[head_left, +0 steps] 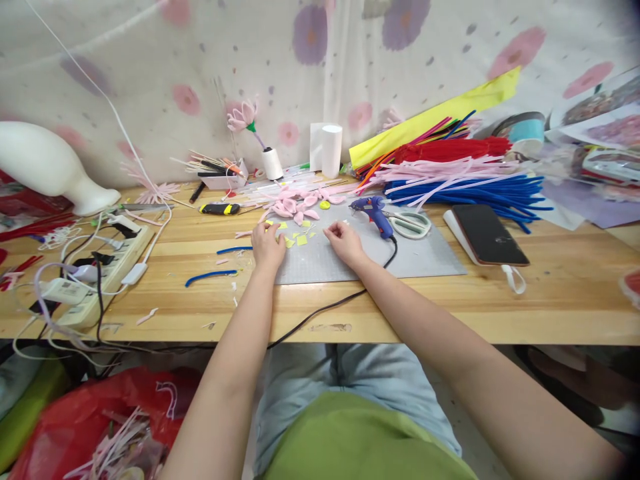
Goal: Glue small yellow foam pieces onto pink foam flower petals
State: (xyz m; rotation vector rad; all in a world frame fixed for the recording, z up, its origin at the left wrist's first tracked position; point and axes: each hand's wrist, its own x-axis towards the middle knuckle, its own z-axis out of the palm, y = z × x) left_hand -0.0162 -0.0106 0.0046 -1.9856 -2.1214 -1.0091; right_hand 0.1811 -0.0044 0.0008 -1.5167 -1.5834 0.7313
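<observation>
Grey cutting mat (425,257), centre of wooden table (450,313); no writing legible anywhere. Left hand (267,245) on the mat's left edge, fingers curled narrow over yellow paper scraps (301,240); whether it pinches one cannot be told. Right hand (344,241) on the mat, fingertips drawn together, contents too small to tell. Pink petals (299,205) just beyond. Blue glue gun (373,212) and scissors (411,224) right of the hands. Phone (489,235) off the mat's right edge. Power strip (107,267) far left. Bare wood along the near edge.
</observation>
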